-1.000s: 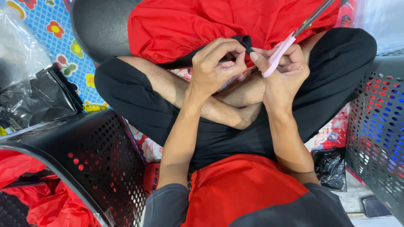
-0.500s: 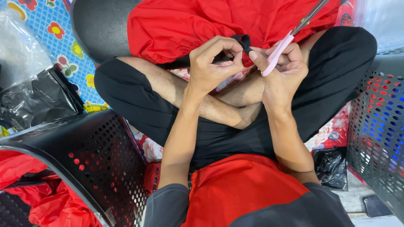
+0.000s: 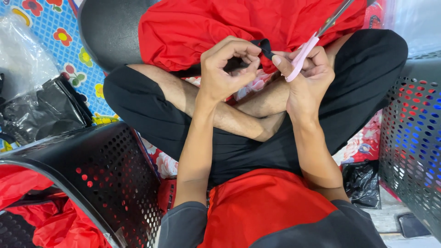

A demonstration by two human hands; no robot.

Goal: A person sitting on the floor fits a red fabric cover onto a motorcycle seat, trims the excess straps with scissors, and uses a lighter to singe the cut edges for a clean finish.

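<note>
Near edge: black perforated baskets at 8 o'clock (image 3: 105, 183) and 3 o'clock (image 3: 413, 151), red cloth inside the left one.

Centre, over crossed legs: left hand (image 3: 225, 69) curled, thumb and fingertips pinching a black strap (image 3: 264, 46) on the red garment (image 3: 220, 25). Right hand (image 3: 310, 73) closed round the pink-handled scissors (image 3: 317, 39).

Strap sits between the hands, toward 2 o'clock of the left and 10 o'clock of the right, touching both.

Scissors' long axis runs 7 to 1 o'clock, blades pointing away toward 1, tips out of frame.
</note>
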